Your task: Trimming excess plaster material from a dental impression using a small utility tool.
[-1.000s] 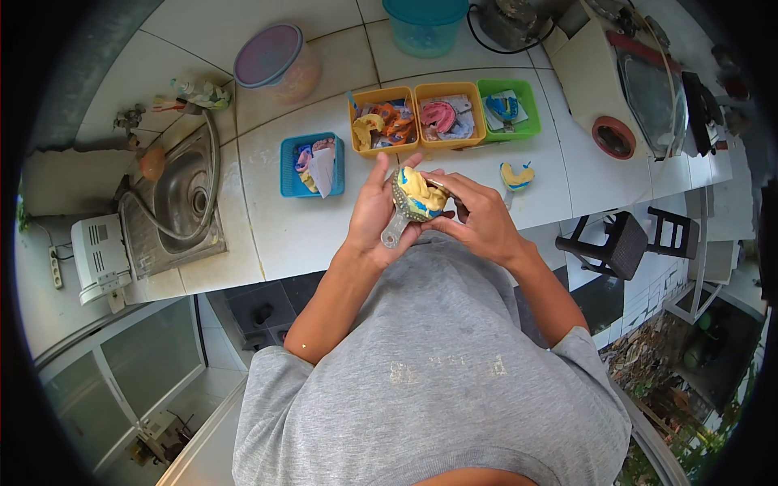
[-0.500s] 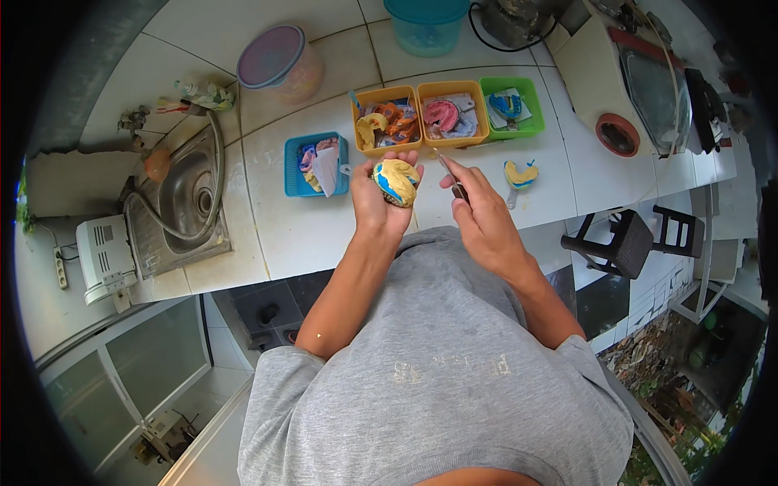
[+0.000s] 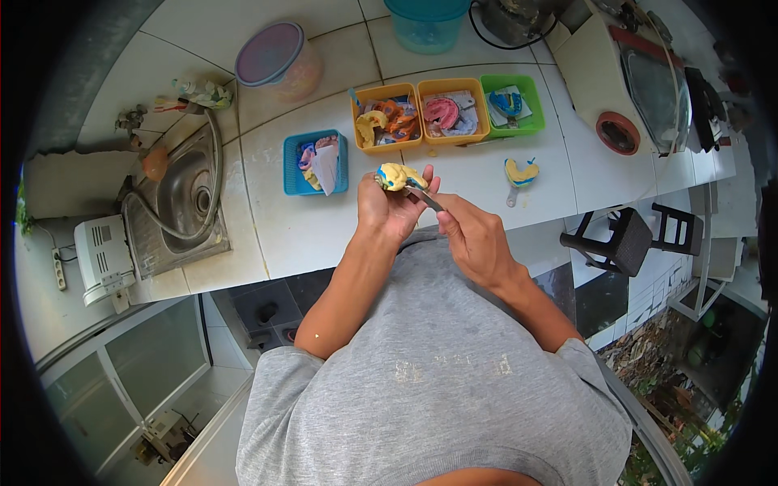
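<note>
My left hand (image 3: 386, 214) cradles a dental impression (image 3: 397, 176) filled with yellow plaster over blue material; part of it is hidden by the fingers. A small knife (image 3: 426, 199) with a metal blade is gripped in my right hand (image 3: 480, 240), its tip against the near right side of the impression. To the right on the counter lies a second dental impression (image 3: 520, 172), yellow and blue, with its tray handle pointing toward me.
A blue basket (image 3: 293, 189), two yellow bins (image 3: 389, 148) (image 3: 455, 141) and a green bin (image 3: 531, 125) with dental impressions line the white counter (image 3: 300, 235). A sink (image 3: 154, 243) is at left, a lidded tub (image 3: 275, 61) behind, a stool (image 3: 620, 243) at right.
My right hand has moved left and down, bringing the knife's tip from beside the impression onto it. My left hand has turned and tilted the impression.
</note>
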A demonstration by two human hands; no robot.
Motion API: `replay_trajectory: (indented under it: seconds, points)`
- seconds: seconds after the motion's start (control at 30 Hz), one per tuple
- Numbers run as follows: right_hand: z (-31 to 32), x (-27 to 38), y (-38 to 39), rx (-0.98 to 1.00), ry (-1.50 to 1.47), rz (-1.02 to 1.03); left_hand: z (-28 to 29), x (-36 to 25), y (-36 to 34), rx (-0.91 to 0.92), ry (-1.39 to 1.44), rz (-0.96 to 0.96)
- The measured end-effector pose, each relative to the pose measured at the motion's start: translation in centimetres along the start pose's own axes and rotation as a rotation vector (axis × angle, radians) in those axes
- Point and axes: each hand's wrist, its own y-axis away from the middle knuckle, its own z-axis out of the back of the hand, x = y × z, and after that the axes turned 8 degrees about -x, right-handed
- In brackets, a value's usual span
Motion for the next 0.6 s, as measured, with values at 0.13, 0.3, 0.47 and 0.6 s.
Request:
replay_trajectory:
  seconds: [0.13, 0.3, 0.47, 0.6]
  points:
    - [-0.2, 0.7, -0.7, -0.143, 0.090, 0.172, 0.2, 0.4, -1.0, 0.017, -0.022, -0.020]
    - [-0.8, -0.3, -0.9, -0.325, -0.028, 0.324, -0.1, 0.8, -0.6, 0.011, 0.019, -0.011]
    - [-0.3, 0.5, -1.8, -0.116, 0.111, 0.168, 0.4, 1.1, -0.8, -0.021, 0.012, -0.029]
    - [0.1, 1.0, -1.3, -0.343, -0.103, 0.210, 0.1, 0.9, -0.4, 0.033, 0.037, -0.009]
